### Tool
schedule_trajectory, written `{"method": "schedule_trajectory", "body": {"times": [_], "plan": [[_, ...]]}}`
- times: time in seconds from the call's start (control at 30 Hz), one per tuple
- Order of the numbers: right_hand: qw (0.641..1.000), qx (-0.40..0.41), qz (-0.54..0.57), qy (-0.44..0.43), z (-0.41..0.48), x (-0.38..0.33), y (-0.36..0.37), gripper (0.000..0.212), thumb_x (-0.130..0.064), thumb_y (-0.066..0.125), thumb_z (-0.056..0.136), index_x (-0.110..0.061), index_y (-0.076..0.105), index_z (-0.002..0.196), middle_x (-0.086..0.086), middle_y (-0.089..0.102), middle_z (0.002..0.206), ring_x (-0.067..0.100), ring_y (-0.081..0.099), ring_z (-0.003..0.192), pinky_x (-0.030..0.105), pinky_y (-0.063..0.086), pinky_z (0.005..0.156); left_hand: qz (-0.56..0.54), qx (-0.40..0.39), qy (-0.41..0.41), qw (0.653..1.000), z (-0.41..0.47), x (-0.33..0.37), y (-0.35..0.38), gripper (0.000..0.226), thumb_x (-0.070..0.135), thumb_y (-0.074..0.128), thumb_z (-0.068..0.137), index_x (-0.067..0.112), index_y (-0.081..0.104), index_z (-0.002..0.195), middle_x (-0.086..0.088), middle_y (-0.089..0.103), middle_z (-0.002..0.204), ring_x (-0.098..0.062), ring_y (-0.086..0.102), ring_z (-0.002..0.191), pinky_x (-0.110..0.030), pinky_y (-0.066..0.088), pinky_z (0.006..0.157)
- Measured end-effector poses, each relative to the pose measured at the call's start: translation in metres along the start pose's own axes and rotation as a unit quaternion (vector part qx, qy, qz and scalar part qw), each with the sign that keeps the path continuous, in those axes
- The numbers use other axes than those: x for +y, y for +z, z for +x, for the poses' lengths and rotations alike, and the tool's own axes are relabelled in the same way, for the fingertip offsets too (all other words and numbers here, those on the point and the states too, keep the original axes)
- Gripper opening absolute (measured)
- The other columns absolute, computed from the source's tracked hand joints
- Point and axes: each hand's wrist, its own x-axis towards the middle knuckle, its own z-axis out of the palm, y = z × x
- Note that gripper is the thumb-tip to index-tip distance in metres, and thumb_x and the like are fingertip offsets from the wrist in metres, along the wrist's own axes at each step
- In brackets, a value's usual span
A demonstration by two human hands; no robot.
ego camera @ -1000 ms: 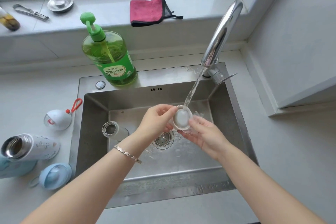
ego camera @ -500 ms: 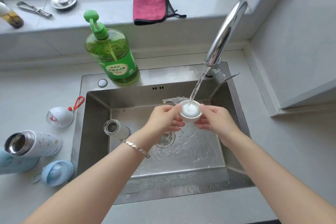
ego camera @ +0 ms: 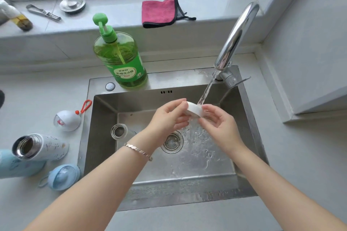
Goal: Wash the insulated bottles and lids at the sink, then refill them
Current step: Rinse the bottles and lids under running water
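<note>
While under the stream (ego camera: 205,92), small white lid (ego camera: 194,111) on edge, pinched between left hand (ego camera: 169,118) and right hand (ego camera: 219,124)

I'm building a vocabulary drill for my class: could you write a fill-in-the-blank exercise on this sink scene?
1. The left hand and right hand hold a white cap under running ____ from the faucet.
2. The soap bottle at the back of the sink is ____.
3. The cloth on the windowsill is ____.
4. Beside the white lid lies a second lid, coloured ____.
Missing words: water, green, pink, blue.
</note>
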Motion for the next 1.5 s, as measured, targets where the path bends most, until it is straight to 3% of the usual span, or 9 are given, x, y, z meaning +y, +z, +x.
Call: {"method": "schedule_trajectory", "body": {"times": [0.13,0.4,0.53,0.67,0.77,0.87,1.07,1.17,1.5], "plan": [[0.994,-0.011,0.103,0.04,-0.004,0.0,-0.008,0.031,0.006,0.071,0.072,-0.014,0.059,0.093,0.003,0.066,0.099,0.007,0.067,0.091,0.015,0.051,0.077,-0.057,-0.082,-0.012,0.995,0.004,0.0,0.0,0.037,0.001,0.056,0.088,0.012,0.055,0.123,-0.016,0.061,0.118,-0.023,0.065,0.098,-0.032,0.053,0.09],[0.988,0.014,-0.148,-0.039,0.002,0.001,-0.005,0.062,-0.019,0.083,0.064,-0.043,0.047,0.109,-0.017,0.053,0.114,0.003,0.053,0.106,0.01,0.041,0.088,-0.107,-0.127,-0.035,0.986,0.005,-0.009,-0.006,0.049,-0.015,0.042,0.087,0.002,0.046,0.132,-0.012,0.062,0.115,-0.019,0.064,0.093,-0.025,0.055,0.08],[0.978,-0.006,-0.204,-0.036,0.012,-0.003,0.008,0.057,-0.024,0.079,0.068,-0.027,0.053,0.119,-0.017,0.051,0.106,0.006,0.051,0.104,0.018,0.041,0.09,-0.093,-0.072,-0.023,0.993,0.002,-0.007,-0.013,0.04,-0.009,0.044,0.09,0.003,0.05,0.128,-0.012,0.063,0.111,-0.018,0.065,0.088,-0.025,0.056,0.074],[0.986,-0.015,-0.014,0.167,0.024,-0.008,0.011,0.038,-0.047,0.055,0.079,-0.022,0.055,0.107,0.001,0.063,0.101,0.013,0.061,0.084,0.024,0.051,0.07,0.084,0.019,-0.003,0.996,-0.005,-0.008,-0.019,0.026,0.008,0.047,0.095,0.015,0.055,0.119,-0.008,0.059,0.114,-0.016,0.062,0.094,-0.031,0.054,0.082],[0.894,-0.029,0.286,0.343,0.025,-0.007,0.007,0.039,-0.034,0.037,0.093,-0.004,0.058,0.106,0.02,0.059,0.095,0.022,0.059,0.07,0.025,0.053,0.055,0.126,0.052,0.003,0.991,-0.014,-0.014,-0.031,0.022,0.007,0.046,0.096,0.017,0.056,0.112,-0.008,0.058,0.116,-0.013,0.062,0.091,-0.028,0.053,0.079],[0.853,-0.045,0.347,0.388,0.021,-0.004,0.0,0.044,-0.035,0.036,0.093,0.0,0.057,0.109,0.022,0.059,0.089,0.023,0.061,0.064,0.024,0.054,0.053,0.14,0.085,0.005,0.986,-0.02,-0.021,-0.043,0.021,0.005,0.046,0.095,0.02,0.057,0.105,-0.005,0.06,0.109,-0.011,0.062,0.088,-0.027,0.052,0.076],[0.945,-0.039,0.141,0.291,0.013,-0.009,0.004,0.02,-0.032,0.049,0.094,-0.015,0.059,0.099,0.011,0.061,0.098,0.021,0.062,0.077,0.022,0.053,0.062,0.136,0.13,-0.01,0.982,-0.035,-0.028,-0.062,0.021,0.003,0.045,0.095,0.017,0.058,0.103,0.001,0.062,0.097,-0.013,0.061,0.089,-0.03,0.05,0.082],[0.98,-0.021,-0.035,0.195,0.007,-0.011,0.005,0.035,-0.033,0.06,0.087,-0.014,0.058,0.117,0.003,0.062,0.106,0.014,0.063,0.087,0.018,0.049,0.07,0.131,0.145,-0.014,0.981,-0.044,-0.031,-0.07,0.022,0.001,0.044,0.095,0.015,0.057,0.105,0.0,0.062,0.097,-0.014,0.061,0.088,-0.029,0.049,0.082],[0.941,0.027,-0.337,-0.018,-0.055,0.002,0.005,0.089,-0.03,0.083,0.061,-0.025,0.035,0.135,-0.01,0.053,0.108,0.01,0.048,0.103,0.018,0.032,0.085,0.149,0.14,-0.04,0.978,-0.095,-0.067,-0.093,0.021,0.0,0.045,0.093,0.015,0.06,0.099,-0.001,0.064,0.096,-0.013,0.062,0.086,-0.026,0.048,0.076]]}}
